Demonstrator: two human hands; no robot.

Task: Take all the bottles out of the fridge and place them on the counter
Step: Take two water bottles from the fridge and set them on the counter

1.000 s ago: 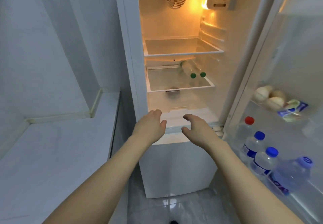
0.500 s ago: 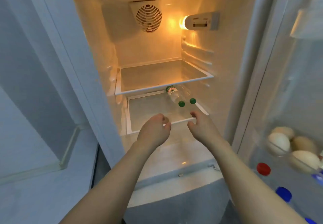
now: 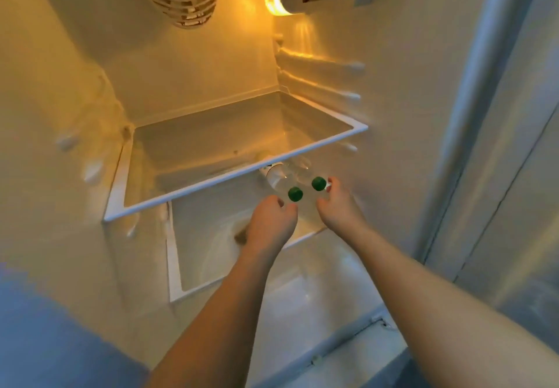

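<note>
Two hands, reached into the fridge together. Left hand: fingers curled loosely, grasping nothing, tips just short of the nearer green cap. Right hand: fingers spread a little, empty too, one tip beside the farther green cap, contact impossible to tell.

Outward from there: two clear bottles, lying on their sides on the lower shelf, side by side toward its right, bodies partly hidden under the front rim of the upper shelf. Long axes running front to back, angled slightly left toward the rear; caps pointed out at the hands, bases toward the back wall. White label visible on the left one.

Probable step: taking one bottle per hand by the neck. Risks, as a judgement: round bodies on a smooth shelf, so a nudged cap could send either rolling sideways or deeper under the upper shelf; a pinch on the cap alone might slip, likely with condensation; lifting too early could knock a bottle or knuckles against that overhanging rim. Better dragged forward first, then raised.
</note>
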